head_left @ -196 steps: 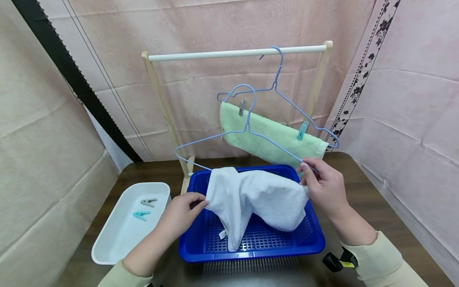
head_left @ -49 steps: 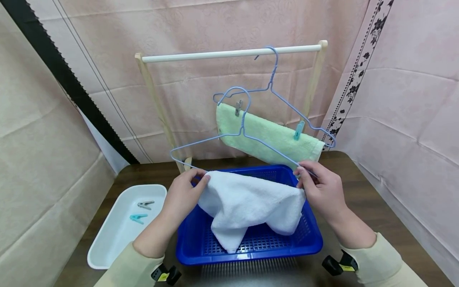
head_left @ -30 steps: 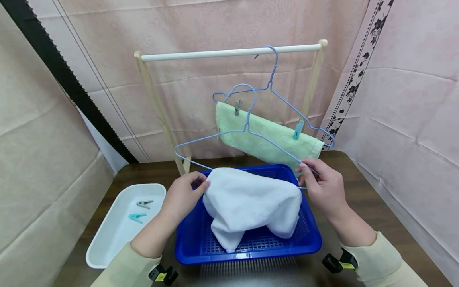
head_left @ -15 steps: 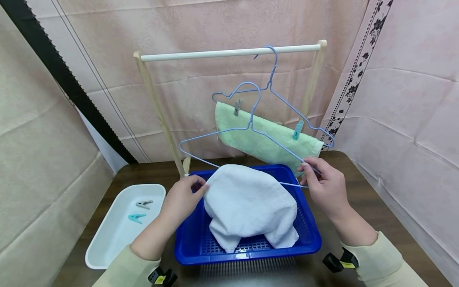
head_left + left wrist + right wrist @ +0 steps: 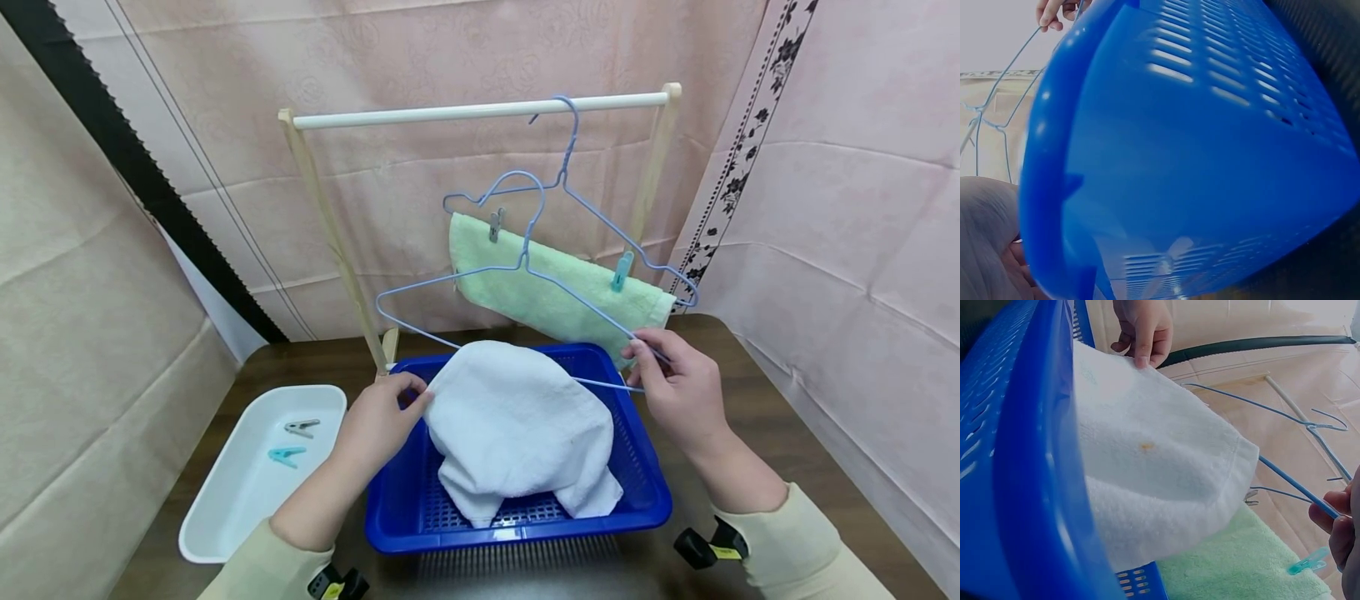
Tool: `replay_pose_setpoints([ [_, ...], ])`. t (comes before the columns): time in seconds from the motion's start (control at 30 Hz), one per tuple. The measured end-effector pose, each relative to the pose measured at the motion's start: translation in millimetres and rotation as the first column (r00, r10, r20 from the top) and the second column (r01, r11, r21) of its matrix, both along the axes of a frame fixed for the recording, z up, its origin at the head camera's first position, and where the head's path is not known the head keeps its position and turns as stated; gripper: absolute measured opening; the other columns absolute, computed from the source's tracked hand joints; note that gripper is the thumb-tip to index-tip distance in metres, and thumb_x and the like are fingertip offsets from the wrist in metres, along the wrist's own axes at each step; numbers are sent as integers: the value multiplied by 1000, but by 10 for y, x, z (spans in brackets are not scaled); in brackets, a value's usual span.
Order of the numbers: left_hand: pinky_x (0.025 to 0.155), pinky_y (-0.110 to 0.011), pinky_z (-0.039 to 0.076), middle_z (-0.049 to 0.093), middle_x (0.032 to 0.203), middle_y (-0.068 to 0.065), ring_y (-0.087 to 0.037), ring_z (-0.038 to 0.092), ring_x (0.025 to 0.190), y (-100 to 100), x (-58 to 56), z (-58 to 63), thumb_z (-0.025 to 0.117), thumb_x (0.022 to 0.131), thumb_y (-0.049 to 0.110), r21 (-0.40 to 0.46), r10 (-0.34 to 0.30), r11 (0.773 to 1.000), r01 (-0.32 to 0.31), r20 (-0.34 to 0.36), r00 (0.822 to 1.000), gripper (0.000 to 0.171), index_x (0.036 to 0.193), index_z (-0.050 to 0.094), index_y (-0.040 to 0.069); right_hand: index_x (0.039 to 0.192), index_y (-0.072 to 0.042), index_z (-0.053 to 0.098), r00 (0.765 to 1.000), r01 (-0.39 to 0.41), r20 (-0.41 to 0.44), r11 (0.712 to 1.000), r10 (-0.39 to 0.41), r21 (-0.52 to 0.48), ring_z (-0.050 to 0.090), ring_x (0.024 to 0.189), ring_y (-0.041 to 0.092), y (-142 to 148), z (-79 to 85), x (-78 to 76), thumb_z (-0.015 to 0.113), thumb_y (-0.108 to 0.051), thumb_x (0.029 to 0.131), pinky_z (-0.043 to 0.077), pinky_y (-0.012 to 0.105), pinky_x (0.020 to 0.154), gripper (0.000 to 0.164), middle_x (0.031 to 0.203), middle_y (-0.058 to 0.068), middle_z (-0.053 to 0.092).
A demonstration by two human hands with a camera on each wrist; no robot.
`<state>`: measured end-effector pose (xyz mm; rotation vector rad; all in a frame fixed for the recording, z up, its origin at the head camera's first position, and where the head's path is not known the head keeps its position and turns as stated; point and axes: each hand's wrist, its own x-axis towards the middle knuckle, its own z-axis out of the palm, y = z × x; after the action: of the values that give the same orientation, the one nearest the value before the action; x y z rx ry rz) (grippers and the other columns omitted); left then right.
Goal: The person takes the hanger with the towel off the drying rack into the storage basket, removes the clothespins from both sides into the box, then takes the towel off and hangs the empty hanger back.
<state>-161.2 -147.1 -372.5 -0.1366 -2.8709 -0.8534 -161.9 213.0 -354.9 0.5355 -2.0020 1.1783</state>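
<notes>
In the head view, my right hand [image 5: 678, 379] grips the right end of a blue wire hanger [image 5: 480, 268], which is tilted over the basket. A white towel [image 5: 517, 425] drapes over the hanger's bottom bar, bunched towards the left, its lower corners hanging into the blue basket [image 5: 517, 540]. The right stretch of the bar is bare. My left hand [image 5: 382, 417] pinches the towel's left edge between thumb and fingers; the right wrist view shows its thumb [image 5: 1141, 347] on the cloth. A small orange-brown spot [image 5: 1146, 446] marks the towel.
Behind, a rack with a white rail [image 5: 420, 117] carries a second blue hanger [image 5: 573, 150]. A green towel [image 5: 540, 267] hangs on it under a grey clip [image 5: 496, 225] and a teal clip [image 5: 622, 272]. A white tray [image 5: 225, 500] at left contains two loose clothespins [image 5: 287, 456].
The white towel's right end has slid left along the bar, away from my right hand, exposing the bar. The held hanger has shifted slightly right and up. My left hand has come slightly lower.
</notes>
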Motion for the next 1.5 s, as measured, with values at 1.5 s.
replay_pose_setpoints([
  [1.5, 79, -39, 56, 71, 98, 1, -19, 69, 91, 47, 58, -285, 73, 92, 23, -270, -208, 945, 187, -50, 977, 9, 96, 78, 17, 105, 1, 69, 998, 46, 29, 999, -47, 12, 59, 58, 3, 6, -6, 45, 63, 6, 93, 51, 11, 60, 14, 83, 9, 70],
])
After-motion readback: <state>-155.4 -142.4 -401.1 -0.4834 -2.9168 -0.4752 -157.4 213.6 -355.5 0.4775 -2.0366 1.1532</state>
